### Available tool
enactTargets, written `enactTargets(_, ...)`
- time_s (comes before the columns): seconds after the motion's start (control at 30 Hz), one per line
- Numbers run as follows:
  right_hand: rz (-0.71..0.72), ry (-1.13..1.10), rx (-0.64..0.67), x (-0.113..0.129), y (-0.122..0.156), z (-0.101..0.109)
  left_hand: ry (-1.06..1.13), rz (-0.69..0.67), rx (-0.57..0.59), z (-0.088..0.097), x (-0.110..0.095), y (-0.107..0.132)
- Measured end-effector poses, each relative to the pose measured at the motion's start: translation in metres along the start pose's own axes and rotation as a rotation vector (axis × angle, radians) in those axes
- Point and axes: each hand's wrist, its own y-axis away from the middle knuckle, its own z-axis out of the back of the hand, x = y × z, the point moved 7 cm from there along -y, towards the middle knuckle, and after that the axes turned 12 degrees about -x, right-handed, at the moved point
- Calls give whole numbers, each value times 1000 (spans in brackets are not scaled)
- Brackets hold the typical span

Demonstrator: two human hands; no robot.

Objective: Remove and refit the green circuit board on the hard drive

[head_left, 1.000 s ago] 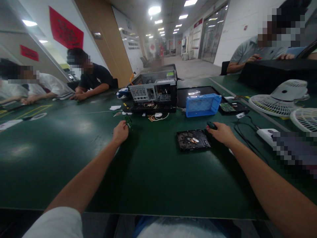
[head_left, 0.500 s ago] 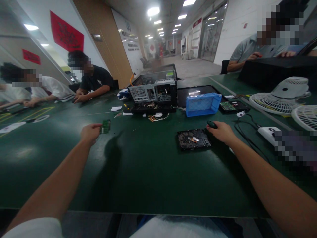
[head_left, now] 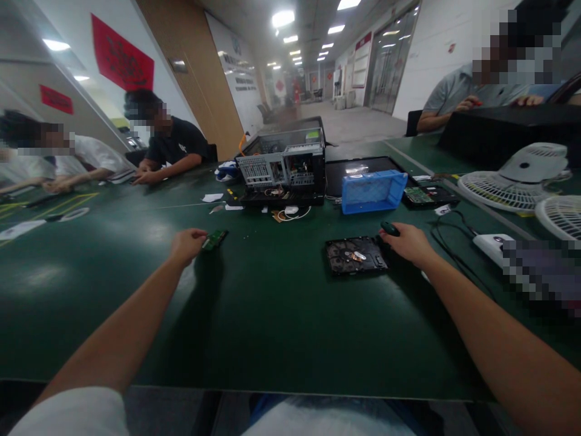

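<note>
My left hand (head_left: 187, 245) pinches one end of a small green circuit board (head_left: 215, 240), tilted just over the table on the left. At the right, my right hand (head_left: 407, 242) is closed round a screwdriver with a dark green handle (head_left: 389, 228); its shaft is hard to make out. Beside that hand a hard drive (head_left: 356, 255) lies flat on the green table (head_left: 281, 321), its dark underside facing up with a shiny round hub in the middle. My right fingers are at the drive's right edge; whether they touch it I cannot tell.
An opened computer case (head_left: 281, 166) stands at the back centre, with paper scraps and a white cable before it. Right of it are a blue plastic bin (head_left: 374, 192) and another hard drive (head_left: 429, 195). White fans (head_left: 499, 181) and a power strip (head_left: 494, 243) line the right. Several people sit around.
My left hand has moved right with the circuit board, which is now turned and tilted differently. My right hand and the hard drive have stayed in place.
</note>
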Motion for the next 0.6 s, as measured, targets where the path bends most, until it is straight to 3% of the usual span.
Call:
enactTargets(0.13, -15, -18, 14, -1, 0, 0, 14, 18, -12, -12, -28, 1)
enactTargets(0.37, -14, -27, -4, 1, 0, 3, 118, -85, 18, -33, -79, 10)
enactTargets(0.6, -21, -25, 24, 0, 0, 1, 219, -90, 37, -38, -110, 16)
